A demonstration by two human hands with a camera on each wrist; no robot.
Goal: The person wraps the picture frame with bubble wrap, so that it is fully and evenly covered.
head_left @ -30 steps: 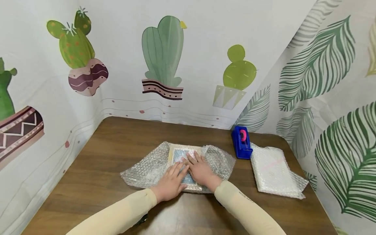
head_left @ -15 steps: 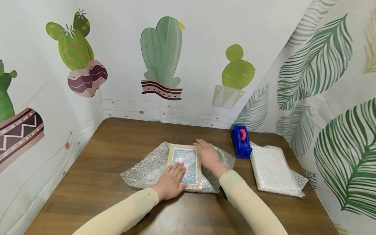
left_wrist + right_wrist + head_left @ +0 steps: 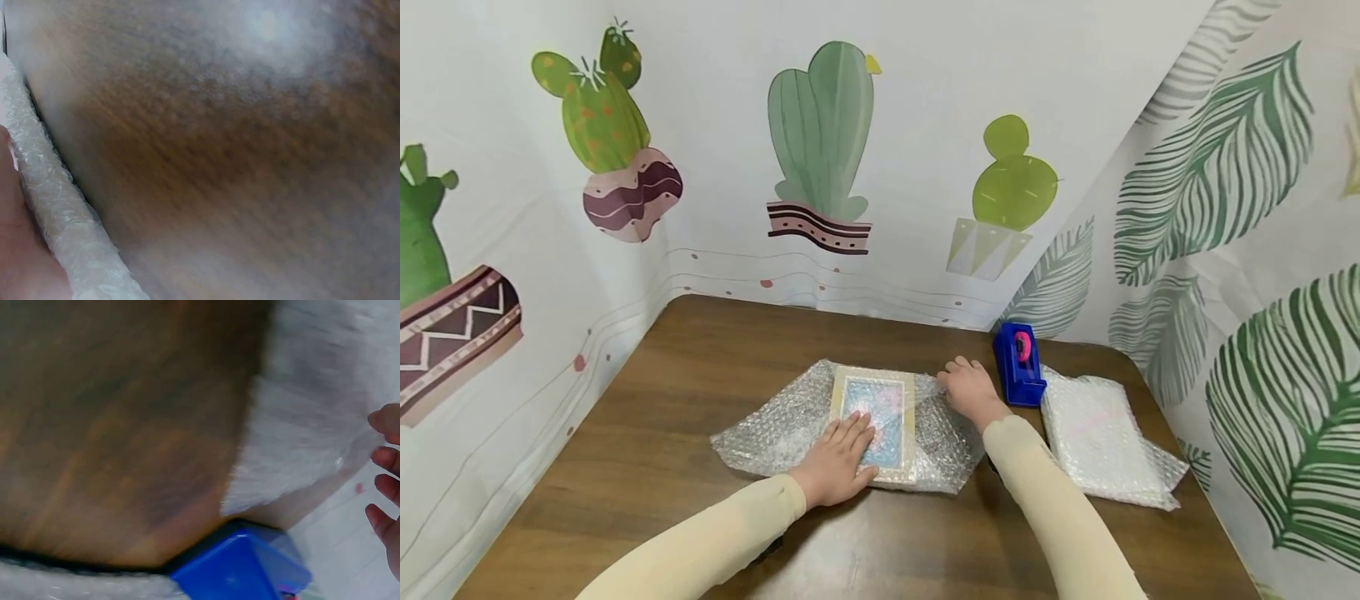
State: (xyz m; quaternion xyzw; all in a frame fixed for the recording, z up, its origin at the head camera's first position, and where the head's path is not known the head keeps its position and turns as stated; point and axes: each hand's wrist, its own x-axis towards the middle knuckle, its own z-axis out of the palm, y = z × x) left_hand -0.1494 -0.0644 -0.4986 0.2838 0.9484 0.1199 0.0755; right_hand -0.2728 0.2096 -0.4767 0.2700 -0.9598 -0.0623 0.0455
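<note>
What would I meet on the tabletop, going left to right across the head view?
Left flap of the bubble wrap → framed picture → right hand → blue tape dispenser → bubble-wrapped package. The left hand overlaps the picture, so it is left out of the order.

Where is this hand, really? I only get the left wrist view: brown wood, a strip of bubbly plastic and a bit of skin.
Observer: The head view shows the left hand lying over a framed picture, its fingers extended.
Visitor: And what's the other hand up to?
Observer: The right hand is at the loose bubble wrap to the right of the picture; whether it pinches it, I can't tell.
Visitor: Is there anything around for sticking things down?
Observer: Yes, a blue tape dispenser, just to the right of that hand.
</note>
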